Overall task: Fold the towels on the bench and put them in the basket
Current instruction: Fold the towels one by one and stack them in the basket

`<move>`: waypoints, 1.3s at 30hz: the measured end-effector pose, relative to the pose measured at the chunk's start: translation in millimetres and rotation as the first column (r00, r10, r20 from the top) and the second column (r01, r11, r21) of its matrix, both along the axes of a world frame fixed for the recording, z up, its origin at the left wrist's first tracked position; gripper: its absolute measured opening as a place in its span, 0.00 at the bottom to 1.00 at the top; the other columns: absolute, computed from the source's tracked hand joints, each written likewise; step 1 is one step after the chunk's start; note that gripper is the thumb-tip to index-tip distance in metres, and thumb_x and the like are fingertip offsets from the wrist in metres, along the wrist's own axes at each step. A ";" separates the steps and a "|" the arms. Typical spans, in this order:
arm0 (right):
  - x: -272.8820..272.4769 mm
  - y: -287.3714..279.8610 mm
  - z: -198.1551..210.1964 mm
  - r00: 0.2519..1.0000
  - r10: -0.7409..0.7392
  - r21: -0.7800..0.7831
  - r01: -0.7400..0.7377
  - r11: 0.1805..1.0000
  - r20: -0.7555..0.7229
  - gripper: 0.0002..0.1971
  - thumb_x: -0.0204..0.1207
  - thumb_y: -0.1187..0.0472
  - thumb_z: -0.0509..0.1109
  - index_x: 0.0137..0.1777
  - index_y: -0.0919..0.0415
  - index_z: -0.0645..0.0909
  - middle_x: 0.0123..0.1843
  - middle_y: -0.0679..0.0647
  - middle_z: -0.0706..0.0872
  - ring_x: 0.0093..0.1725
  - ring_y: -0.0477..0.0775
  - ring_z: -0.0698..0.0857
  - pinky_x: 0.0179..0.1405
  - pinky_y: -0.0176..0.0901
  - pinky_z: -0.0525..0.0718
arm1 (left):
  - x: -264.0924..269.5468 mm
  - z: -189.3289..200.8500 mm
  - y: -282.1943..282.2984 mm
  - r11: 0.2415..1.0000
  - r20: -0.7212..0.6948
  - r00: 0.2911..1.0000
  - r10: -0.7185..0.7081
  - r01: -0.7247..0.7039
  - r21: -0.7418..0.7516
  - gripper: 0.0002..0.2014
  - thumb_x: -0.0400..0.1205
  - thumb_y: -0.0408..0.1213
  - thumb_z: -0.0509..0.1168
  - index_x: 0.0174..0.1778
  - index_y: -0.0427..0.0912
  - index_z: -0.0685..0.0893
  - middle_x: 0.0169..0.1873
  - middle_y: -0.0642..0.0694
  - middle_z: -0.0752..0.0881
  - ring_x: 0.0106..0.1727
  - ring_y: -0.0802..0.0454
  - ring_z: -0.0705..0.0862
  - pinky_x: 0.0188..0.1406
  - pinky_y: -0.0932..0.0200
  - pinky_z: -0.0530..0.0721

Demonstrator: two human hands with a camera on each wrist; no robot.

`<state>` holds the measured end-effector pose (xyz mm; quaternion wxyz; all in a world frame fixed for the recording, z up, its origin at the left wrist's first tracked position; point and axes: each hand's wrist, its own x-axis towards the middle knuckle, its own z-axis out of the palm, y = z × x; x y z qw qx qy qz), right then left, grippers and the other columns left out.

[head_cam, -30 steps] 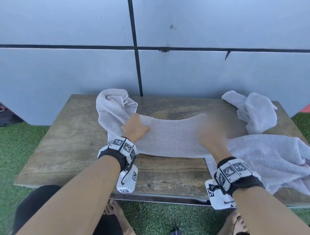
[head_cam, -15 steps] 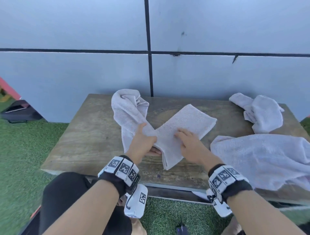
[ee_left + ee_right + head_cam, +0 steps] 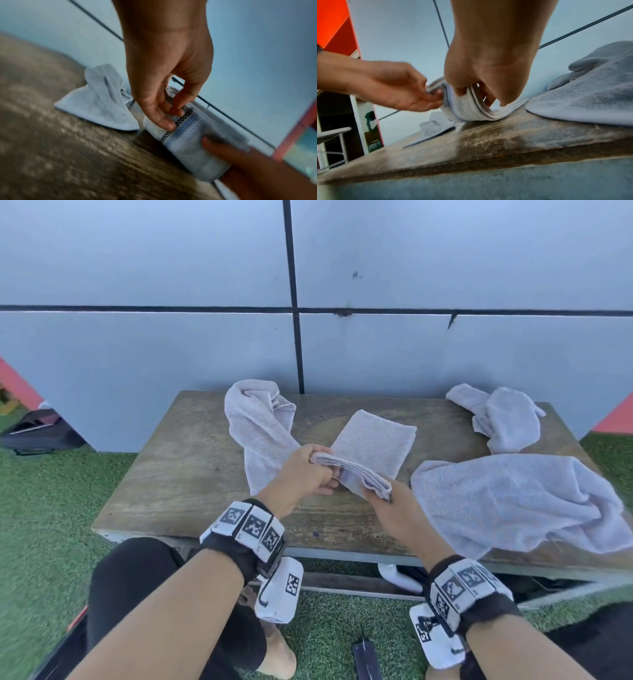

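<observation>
- Grey wall panels back a worn wooden bench (image 3: 191, 474) at mid-frame, set on green turf.
- Folded towel (image 3: 373, 446) lies at the bench's centre; left hand (image 3: 301, 474) and right hand (image 3: 394, 508) each pinch its raised near edge.
- Risk, as I judge it: the stacked layers could slip apart mid-fold if one pinch loosens.
- Three loose towels (image 3: 513, 501) wait around it.
- No basket shows in any view; both wrist views are blurred.
</observation>
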<state>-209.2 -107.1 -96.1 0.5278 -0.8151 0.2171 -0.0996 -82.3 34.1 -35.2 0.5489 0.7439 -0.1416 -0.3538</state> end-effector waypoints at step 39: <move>37.0 -46.4 -23.1 0.911 -0.347 -0.184 0.310 0.933 -0.223 0.15 0.86 0.52 0.62 0.42 0.62 0.74 0.37 0.54 0.80 0.32 0.51 0.76 0.28 0.43 0.71 | 30.0 -89.2 -42.0 0.916 0.528 0.846 -0.076 -0.151 0.373 0.18 0.89 0.49 0.55 0.34 0.47 0.67 0.35 0.46 0.77 0.36 0.47 0.77 0.35 0.51 0.74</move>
